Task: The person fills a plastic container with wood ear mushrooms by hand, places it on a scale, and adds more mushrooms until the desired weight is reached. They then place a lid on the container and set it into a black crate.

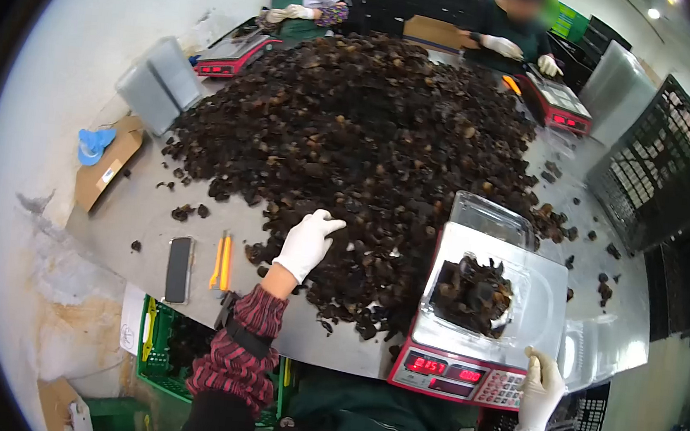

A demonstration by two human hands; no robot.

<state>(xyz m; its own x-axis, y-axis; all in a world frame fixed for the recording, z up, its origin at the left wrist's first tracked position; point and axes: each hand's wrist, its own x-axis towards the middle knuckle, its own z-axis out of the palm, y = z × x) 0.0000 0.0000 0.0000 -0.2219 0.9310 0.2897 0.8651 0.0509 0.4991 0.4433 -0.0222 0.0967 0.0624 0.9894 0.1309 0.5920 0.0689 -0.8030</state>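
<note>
My left hand (309, 244), in a white glove, is at the near edge of a big pile of dark wood ear mushrooms (345, 132). Its fingers are partly stretched out over the pieces, with nothing visible in them. Beside the front right corner of a red digital scale (549, 293) is my right hand (541, 392), also gloved. Its fingers are pressed together; whether something small is between them I cannot make out. On the scale's plate sits a clear tray holding a heap of wood ear mushrooms (474, 294). The red display reads about 0.157.
A clear plastic tray (490, 219) lies behind the scale. A phone (179, 269) and orange cutters (222, 260) lie at left. A green crate (171, 377) stands below the table edge. Two people work across the table at red scales (236, 54).
</note>
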